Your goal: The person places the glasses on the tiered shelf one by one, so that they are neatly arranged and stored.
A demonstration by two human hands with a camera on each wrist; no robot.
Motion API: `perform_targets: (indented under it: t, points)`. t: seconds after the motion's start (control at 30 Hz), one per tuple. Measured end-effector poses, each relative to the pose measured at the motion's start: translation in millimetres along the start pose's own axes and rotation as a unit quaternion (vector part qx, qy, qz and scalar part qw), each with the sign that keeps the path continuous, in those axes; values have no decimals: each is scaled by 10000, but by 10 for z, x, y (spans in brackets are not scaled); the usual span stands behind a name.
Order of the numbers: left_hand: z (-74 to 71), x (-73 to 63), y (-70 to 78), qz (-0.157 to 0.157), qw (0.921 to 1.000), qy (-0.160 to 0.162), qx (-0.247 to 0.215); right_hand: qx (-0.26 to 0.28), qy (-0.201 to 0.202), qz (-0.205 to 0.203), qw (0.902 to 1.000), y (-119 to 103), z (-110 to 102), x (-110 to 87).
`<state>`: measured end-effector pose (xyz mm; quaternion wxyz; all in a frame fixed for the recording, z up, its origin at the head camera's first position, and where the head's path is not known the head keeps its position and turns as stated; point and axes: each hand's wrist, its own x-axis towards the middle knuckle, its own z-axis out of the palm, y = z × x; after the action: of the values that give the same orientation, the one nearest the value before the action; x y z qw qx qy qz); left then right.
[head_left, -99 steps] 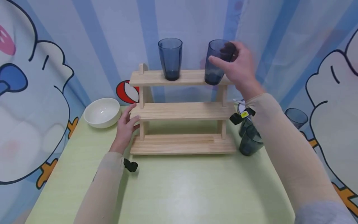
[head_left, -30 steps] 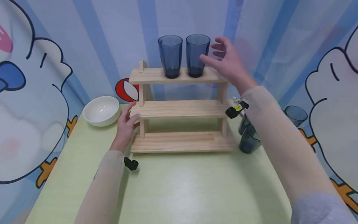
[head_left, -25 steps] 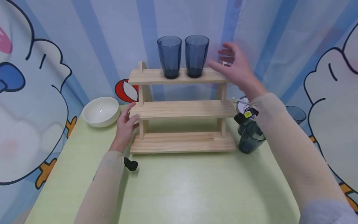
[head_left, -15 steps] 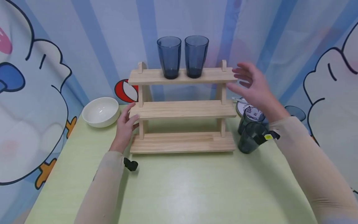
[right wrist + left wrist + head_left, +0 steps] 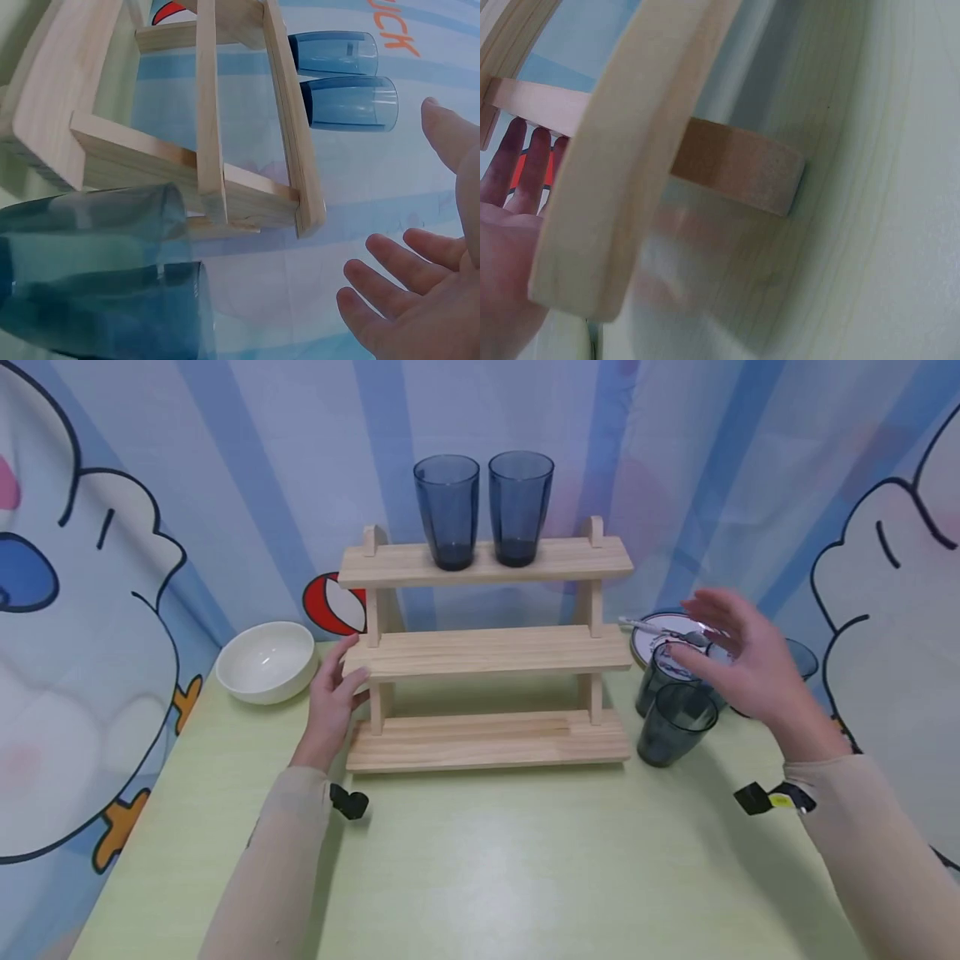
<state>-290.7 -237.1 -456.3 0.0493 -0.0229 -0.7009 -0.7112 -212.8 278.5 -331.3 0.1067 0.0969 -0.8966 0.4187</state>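
Note:
Two blue-tinted drinking glasses, a left one point(image 5: 447, 518) and a right one point(image 5: 519, 514), stand upright side by side on the top tier of a wooden three-tier shelf point(image 5: 487, 652). My left hand point(image 5: 327, 710) rests against the left end of the middle tier; in the left wrist view its straight fingers point(image 5: 529, 169) touch the wooden upright. Holding nothing, my right hand point(image 5: 750, 664) is in the air with fingers spread, above and beside more tinted glasses. A front glass point(image 5: 667, 735) stands right of the shelf, another glass point(image 5: 651, 685) just behind it.
A white bowl point(image 5: 267, 662) sits on the table left of the shelf. Back right, a patterned plate point(image 5: 647, 647) carries what looks like a spoon point(image 5: 690, 637). Another glass point(image 5: 802, 658) is partly hidden behind my right hand. A printed curtain point(image 5: 300, 460) hangs behind.
My right hand set the second glass beside the first on the top tier, let go, then moved right and down towards the glasses on the table. My left hand stayed at the shelf.

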Motion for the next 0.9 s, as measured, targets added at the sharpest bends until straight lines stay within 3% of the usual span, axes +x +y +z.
perform_targets:
  t: [0.5,0.7,0.9]
  points:
    - [10,4,0,80,10000,-5,0,-221,391,453,9980,472,88,-559]
    - [11,7,-3,106,9999,-20,-7,-367,547,475,9967,582,214,-674]
    - [5,2,-6,148,9999,-9,-18,-427,407,452,9972,665,315,-713]
